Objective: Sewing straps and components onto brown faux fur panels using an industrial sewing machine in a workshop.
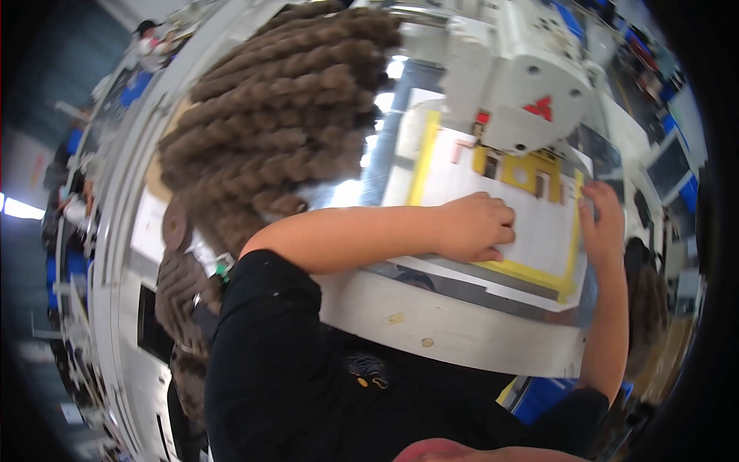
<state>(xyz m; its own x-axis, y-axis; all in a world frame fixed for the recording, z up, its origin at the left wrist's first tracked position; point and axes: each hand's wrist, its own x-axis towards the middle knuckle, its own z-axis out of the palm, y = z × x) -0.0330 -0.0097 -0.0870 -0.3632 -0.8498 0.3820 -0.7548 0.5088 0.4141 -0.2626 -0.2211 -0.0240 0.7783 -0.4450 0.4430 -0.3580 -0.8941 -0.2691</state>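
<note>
My left hand (479, 227) rests on a white sheet (531, 245) with a yellow border, its fingers curled under, so what they hold, if anything, is hidden. At the sheet's right edge is my right hand (604, 219), thumb and fingers apart beside the yellow strip (574, 254). Between and beyond my hands, a yellow plate with cut-outs (519, 173) sits beneath the white sewing machine head (531, 85). The sheet lies on a shiny metal bed.
A large heap of brown ribbed plush fabric (285, 108) fills the left of the table, with more plush (181, 285) hanging nearer me. The white table edge (431, 319) curves in front of my body. Brown plush (647, 300) also hangs at the right. Other people work far left.
</note>
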